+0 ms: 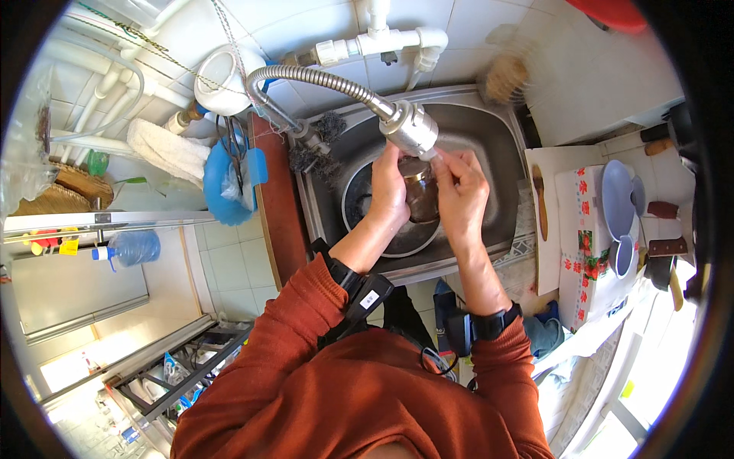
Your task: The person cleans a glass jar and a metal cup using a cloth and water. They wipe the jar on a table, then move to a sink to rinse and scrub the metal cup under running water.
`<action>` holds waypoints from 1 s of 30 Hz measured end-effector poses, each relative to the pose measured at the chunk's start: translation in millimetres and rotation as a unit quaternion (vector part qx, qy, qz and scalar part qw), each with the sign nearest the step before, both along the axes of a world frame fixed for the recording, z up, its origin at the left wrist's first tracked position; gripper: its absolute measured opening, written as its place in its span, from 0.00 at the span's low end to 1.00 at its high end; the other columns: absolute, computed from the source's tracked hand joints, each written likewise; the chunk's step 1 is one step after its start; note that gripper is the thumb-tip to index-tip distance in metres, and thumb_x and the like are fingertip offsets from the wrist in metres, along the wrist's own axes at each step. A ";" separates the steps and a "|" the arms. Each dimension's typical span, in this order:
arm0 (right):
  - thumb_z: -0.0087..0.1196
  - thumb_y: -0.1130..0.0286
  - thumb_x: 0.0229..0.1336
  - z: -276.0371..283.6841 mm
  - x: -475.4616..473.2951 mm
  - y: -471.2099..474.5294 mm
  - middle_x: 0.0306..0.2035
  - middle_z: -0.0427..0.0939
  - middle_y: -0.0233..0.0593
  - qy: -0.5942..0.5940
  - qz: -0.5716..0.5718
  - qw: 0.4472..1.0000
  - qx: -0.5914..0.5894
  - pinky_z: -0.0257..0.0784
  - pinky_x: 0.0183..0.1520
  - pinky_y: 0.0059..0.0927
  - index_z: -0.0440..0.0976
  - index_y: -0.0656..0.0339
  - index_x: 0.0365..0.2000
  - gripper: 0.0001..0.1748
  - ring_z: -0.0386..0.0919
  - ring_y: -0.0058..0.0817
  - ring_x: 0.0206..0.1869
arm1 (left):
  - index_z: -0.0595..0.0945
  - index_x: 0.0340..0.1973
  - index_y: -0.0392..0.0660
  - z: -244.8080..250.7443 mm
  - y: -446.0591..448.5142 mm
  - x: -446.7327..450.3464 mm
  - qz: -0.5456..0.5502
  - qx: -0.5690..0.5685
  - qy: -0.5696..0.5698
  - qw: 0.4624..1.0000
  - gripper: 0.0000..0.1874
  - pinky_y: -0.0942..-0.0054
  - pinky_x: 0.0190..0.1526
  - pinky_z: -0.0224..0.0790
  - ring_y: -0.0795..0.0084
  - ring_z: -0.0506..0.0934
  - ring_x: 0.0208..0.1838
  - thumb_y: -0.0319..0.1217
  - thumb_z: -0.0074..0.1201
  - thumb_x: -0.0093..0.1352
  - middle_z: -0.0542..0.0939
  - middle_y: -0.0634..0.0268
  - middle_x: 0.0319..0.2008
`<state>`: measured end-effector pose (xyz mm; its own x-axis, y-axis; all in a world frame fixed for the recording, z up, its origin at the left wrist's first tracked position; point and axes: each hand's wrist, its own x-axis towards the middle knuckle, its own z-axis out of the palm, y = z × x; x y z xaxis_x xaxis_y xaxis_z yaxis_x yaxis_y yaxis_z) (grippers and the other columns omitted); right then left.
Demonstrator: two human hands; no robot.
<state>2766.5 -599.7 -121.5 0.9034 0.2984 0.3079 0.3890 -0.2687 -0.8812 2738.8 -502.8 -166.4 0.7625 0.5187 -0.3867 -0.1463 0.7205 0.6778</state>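
My left hand (390, 186) holds a brown-tinted jar (420, 198) by its left side, over a round pan (401, 244) in the stainless steel sink (498, 189). At the right of the jar's top is my right hand (463, 182), thumb and fingers bent close together near the faucet outlet; whether something small is between them cannot be told. The metal faucet head (409, 127) on its flexible hose (321, 78) hangs just above the jar and hides part of its rim. Dark steel-wool scourers (331, 126) lie by the faucet base.
A blue scalloped basin (221, 198) with scissors (232, 143) is left of the sink, beside a reddish-brown board (281, 229). On the right are a printed cardboard box (573, 246), a wooden spatula (540, 201), a gray-blue ladle (618, 198) and a cleaver (665, 248). White pipes (395, 41) run along the wall.
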 end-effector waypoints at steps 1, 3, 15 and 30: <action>0.58 0.81 0.55 -1.1 0.6 0.0 0.29 0.73 0.40 0.001 0.041 0.999 0.001 0.69 0.32 0.26 0.81 0.66 0.39 0.10 0.74 0.29 0.30 | 0.79 0.39 0.44 -0.1 0.8 -0.5 0.004 0.001 -0.007 1.000 0.18 0.70 0.43 0.70 0.74 0.78 0.38 0.45 0.42 0.73 0.80 0.67 0.34; 0.58 0.80 0.55 -3.7 -1.7 -1.5 0.29 0.73 0.40 0.000 0.104 0.995 0.013 0.68 0.32 0.26 0.81 0.65 0.39 0.10 0.73 0.28 0.29 | 0.79 0.41 0.44 0.6 1.6 -2.9 -0.008 -0.016 0.010 1.000 0.19 0.70 0.44 0.70 0.74 0.79 0.39 0.45 0.41 0.73 0.80 0.67 0.35; 0.57 0.76 0.59 -24.7 9.0 -7.5 0.33 0.77 0.31 0.179 0.057 0.976 0.110 0.69 0.38 0.19 0.80 0.67 0.41 0.09 0.72 0.15 0.34 | 0.80 0.38 0.40 -0.2 7.2 -5.2 -0.024 0.069 0.155 0.985 0.38 0.74 0.42 0.69 0.77 0.77 0.38 0.63 0.29 0.73 0.80 0.64 0.33; 0.57 0.76 0.56 -16.1 17.1 -1.0 0.27 0.76 0.43 0.004 0.029 0.999 -0.015 0.70 0.34 0.29 0.76 0.66 0.33 0.04 0.75 0.33 0.28 | 0.78 0.42 0.41 8.5 -6.7 -6.6 0.007 0.088 0.014 0.996 0.31 0.74 0.43 0.68 0.79 0.74 0.39 0.57 0.33 0.75 0.79 0.68 0.36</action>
